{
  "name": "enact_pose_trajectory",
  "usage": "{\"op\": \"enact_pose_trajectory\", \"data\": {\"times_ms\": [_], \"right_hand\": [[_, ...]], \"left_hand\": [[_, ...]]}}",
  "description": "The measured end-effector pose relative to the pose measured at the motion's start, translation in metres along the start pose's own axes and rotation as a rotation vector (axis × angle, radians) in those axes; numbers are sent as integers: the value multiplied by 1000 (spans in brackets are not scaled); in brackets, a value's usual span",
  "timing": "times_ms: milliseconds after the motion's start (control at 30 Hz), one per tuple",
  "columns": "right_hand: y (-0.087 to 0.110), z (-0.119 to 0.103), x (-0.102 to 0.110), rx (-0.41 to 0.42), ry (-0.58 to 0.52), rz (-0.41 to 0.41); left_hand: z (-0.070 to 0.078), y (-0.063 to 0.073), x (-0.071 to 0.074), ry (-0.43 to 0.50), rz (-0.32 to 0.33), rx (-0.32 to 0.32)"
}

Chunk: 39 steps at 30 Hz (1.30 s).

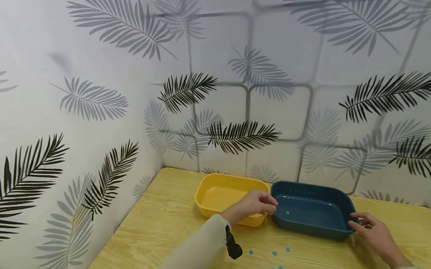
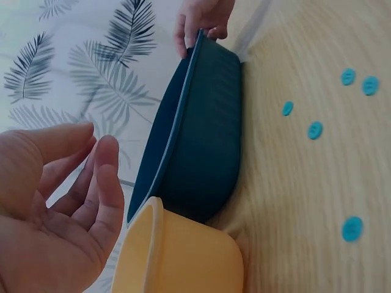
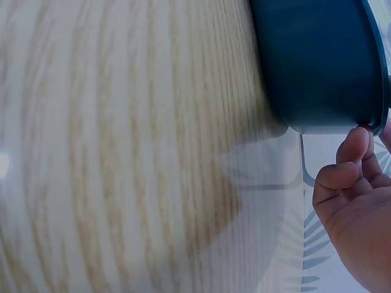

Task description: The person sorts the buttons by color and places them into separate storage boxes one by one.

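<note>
A dark blue plastic basin (image 1: 308,230) stands beside a yellow basin (image 1: 213,214), their ends meeting. My left hand (image 1: 253,204) hovers over the place where the two rims meet. Its fingers and thumb (image 2: 67,143) are loosely bent toward each other, and nothing shows between them. At the far right end of the blue basin, my right hand (image 1: 375,235) pinches the rim; the right wrist view shows its fingertips (image 3: 360,143) right at that edge. One small blue button (image 1: 287,213) lies inside the blue basin. Several more blue buttons (image 2: 314,130) are scattered on the table in front.
Both basins rest on a light wood-grain table (image 1: 149,217). Behind and to the left rise walls (image 1: 221,51) covered in a feather-leaf pattern. A black strap (image 1: 233,246) is around my left wrist.
</note>
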State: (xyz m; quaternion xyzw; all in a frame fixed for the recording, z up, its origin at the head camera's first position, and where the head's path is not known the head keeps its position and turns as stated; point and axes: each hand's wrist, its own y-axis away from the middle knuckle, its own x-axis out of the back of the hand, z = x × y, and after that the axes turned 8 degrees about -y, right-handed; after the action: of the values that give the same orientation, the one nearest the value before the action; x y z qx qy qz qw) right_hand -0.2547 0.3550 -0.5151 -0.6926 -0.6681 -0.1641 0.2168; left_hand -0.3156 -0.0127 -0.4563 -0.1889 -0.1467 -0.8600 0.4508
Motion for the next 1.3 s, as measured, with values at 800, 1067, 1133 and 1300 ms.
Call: {"op": "enact_pose_trajectory", "data": {"times_ms": [800,1067,1133,1300], "right_hand": [[0,-1,1,-16,-39,-28],[0,0,1,-28,-46,-46],[1,0,1,-26,-45,-44],[1,0,1,-29,-42,-44]], "left_hand": [[-58,75,7,-224,-267,-59],[-69,76,1,-280,-216,10],[-70,75,-1,-300,-204,12],[-73,71,-5,-331,-187,7]]}}
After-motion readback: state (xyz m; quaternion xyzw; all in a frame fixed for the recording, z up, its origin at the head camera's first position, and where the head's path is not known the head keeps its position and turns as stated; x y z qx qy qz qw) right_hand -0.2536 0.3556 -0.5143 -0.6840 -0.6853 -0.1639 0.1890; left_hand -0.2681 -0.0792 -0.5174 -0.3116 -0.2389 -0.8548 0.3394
